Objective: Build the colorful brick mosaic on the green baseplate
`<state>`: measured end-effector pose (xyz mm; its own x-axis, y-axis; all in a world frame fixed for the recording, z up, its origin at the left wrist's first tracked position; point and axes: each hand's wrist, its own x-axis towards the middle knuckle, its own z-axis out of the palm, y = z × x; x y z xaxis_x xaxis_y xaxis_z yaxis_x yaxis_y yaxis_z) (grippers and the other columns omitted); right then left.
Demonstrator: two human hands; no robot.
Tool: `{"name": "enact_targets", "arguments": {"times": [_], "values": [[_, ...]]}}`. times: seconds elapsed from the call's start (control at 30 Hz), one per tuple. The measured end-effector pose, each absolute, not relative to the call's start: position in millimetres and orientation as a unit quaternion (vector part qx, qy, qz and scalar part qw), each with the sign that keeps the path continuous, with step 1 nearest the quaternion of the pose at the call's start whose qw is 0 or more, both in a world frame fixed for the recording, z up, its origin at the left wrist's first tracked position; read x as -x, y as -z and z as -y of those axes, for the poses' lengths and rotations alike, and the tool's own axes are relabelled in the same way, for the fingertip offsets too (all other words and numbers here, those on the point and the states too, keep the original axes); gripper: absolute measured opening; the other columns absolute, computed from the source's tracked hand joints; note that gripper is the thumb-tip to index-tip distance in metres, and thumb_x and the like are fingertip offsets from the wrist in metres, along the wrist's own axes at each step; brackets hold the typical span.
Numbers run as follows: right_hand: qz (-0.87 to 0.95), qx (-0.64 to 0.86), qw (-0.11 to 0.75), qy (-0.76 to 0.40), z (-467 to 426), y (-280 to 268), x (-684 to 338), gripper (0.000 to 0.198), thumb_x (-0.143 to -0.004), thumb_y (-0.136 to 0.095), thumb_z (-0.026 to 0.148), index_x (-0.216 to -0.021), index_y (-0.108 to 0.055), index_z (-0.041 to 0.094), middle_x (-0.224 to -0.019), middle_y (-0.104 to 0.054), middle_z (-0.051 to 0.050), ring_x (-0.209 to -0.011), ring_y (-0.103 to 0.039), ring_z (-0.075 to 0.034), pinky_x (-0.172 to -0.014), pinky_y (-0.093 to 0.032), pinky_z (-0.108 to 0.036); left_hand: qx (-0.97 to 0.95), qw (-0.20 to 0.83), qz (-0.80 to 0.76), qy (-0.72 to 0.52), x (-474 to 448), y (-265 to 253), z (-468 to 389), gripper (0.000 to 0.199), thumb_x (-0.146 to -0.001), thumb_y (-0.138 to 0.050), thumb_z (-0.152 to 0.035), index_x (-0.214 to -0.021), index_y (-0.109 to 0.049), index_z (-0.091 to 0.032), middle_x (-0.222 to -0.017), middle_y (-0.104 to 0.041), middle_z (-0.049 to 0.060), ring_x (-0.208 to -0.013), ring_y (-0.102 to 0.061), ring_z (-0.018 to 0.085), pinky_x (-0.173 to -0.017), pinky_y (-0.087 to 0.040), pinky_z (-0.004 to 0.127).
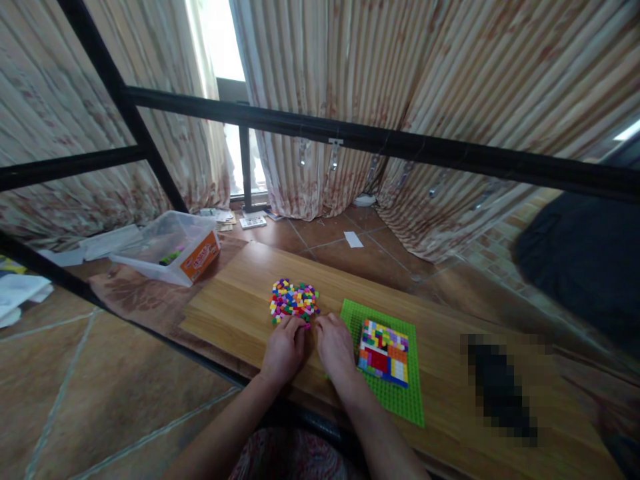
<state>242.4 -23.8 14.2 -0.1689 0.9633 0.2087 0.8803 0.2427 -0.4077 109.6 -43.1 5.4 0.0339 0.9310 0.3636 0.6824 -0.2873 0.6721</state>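
A heap of small multicoloured toy bricks [294, 300] lies on the wooden board. My left hand [284, 348] rests at the near edge of this heap, its fingers curled and closed on a small magenta brick [307, 326] at the tips. Just to the right, my right hand [335, 343] is closed with fingertips pinched together; whatever is between them is hidden. Beside it lies a green studded baseplate [413, 407]. On that baseplate stands a block of joined bricks [384, 353] in many colours, with a red patch in the middle.
The wooden board [230, 287] sits low before me. Beyond its left end is a clear plastic bin [165, 267] with an orange label. A black metal bar [300, 123] crosses ahead, with curtains [325, 60] behind. A blurred dark item [503, 390] lies at the right.
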Motion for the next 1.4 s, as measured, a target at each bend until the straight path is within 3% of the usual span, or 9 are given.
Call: {"name": "enact_targets", "arguments": {"times": [0.1, 0.3, 0.63, 1.4], "values": [[0.752, 0.611, 0.227, -0.104, 30, -19, -244, 0.023, -0.088, -0.045, 0.014, -0.08, -0.065, 0.021, -0.082, -0.065, -0.006, -0.08, -0.06, -0.02, -0.074, -0.043, -0.029, -0.701, 0.162, -0.578, -0.384, -109, -5, 43, 0.015, -0.09, -0.045, -0.02, -0.086, -0.059, -0.021, -0.088, -0.063, 0.005, -0.082, -0.06, 0.017, -0.076, -0.049, 0.03], [0.682, 0.604, 0.356, -0.209, 64, -42, -266, 0.023, -0.091, -0.044, 0.025, -0.084, -0.066, 0.021, -0.083, -0.069, -0.004, -0.078, -0.064, -0.018, -0.071, -0.046, -0.027, -0.702, 0.158, -0.581, -0.38, -109, -4, 43, 0.016, -0.091, -0.045, -0.022, -0.085, -0.059, -0.022, -0.087, -0.063, 0.004, -0.081, -0.06, 0.018, -0.076, -0.048, 0.03], [0.495, 0.694, 0.461, -0.244, 106, -35, -356, 0.032, -0.084, -0.055, 0.047, -0.091, -0.07, 0.02, -0.096, -0.073, -0.008, -0.091, -0.067, -0.024, -0.084, -0.05, -0.037, -0.711, 0.152, -0.573, -0.38, -106, -2, 41, 0.014, -0.089, -0.046, -0.023, -0.087, -0.06, -0.021, -0.088, -0.064, 0.005, -0.082, -0.061, 0.018, -0.075, -0.049, 0.03], [0.551, 0.735, 0.384, -0.095, 74, -29, -358, 0.034, -0.085, -0.044, 0.039, -0.085, -0.073, 0.02, -0.097, -0.073, -0.009, -0.09, -0.067, -0.024, -0.084, -0.049, -0.039, -0.717, 0.157, -0.57, -0.37, -106, -5, 40, 0.016, -0.09, -0.046, -0.024, -0.086, -0.061, -0.021, -0.087, -0.064, 0.005, -0.083, -0.06, 0.019, -0.077, -0.048, 0.031]]}}
